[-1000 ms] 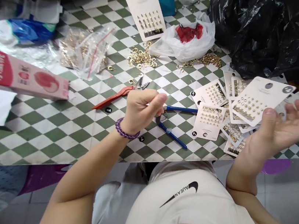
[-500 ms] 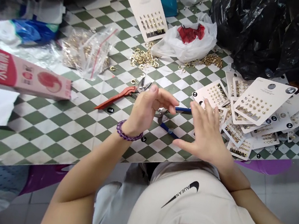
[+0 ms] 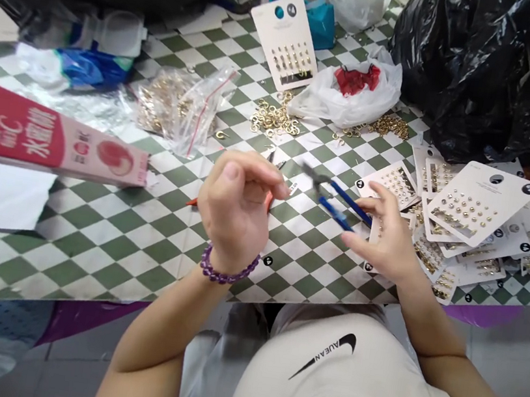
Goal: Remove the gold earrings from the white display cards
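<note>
My right hand (image 3: 386, 232) has its thumb and fingers at the blue handles of a pair of pliers (image 3: 335, 208). The pliers' dark jaws point up and left and are blurred. My left hand (image 3: 238, 211), with a purple bead bracelet (image 3: 227, 275) at the wrist, is half curled, and I see nothing held in it. Under it lies an orange-handled cutting tool (image 3: 268, 200), mostly hidden by the hand. Beyond the hands lies a heap of small gold hooks (image 3: 276, 120).
Earring cards (image 3: 479, 202) lie piled at the right, below a black plastic bag (image 3: 499, 74). A white bag (image 3: 344, 104) with red inside, a standing card (image 3: 284, 40) and zip bags of gold pieces (image 3: 170, 103) are at the back. A pink box (image 3: 57, 136) lies left.
My right hand has taken hold of the blue-handled pliers and shifted right with them. My left hand has moved left over the orange-handled tool. The whole view has shifted slightly.
</note>
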`<action>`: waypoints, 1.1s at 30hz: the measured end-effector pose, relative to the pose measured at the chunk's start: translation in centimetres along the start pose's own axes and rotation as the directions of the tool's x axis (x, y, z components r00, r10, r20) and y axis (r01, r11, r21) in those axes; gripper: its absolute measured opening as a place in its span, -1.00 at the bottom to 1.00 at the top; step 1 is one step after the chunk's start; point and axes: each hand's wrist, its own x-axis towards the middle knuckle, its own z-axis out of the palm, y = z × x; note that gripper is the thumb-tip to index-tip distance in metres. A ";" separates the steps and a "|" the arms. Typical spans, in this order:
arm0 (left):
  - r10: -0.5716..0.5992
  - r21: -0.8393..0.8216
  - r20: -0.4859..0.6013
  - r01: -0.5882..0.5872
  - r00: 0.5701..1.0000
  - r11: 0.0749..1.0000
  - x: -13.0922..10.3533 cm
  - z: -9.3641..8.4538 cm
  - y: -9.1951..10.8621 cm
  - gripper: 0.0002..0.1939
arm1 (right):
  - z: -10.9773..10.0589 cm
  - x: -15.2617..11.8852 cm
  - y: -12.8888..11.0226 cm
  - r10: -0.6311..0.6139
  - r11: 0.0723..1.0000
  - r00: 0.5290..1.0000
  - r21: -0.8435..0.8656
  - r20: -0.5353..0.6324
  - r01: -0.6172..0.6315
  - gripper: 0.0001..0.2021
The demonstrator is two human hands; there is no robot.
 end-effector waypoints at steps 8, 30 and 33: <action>-0.041 -0.039 0.031 0.042 0.999 0.998 0.3 -0.1 -1.6 -0.67 | -1.4 0.3 0.3 -0.055 0.715 0.970 0.669 -0.237 0.204 -0.33; 0.017 0.223 0.375 -0.109 0.927 0.969 0.7 -1.1 -2.4 -0.74 | 0.6 -1.9 1.7 -0.068 0.668 0.977 0.737 0.202 -0.106 -0.71; 0.100 0.259 0.487 -0.252 0.868 0.932 0.7 -0.8 -2.1 -0.80 | 0.4 -2.2 1.2 -0.058 0.661 0.984 0.745 0.166 -0.087 -0.76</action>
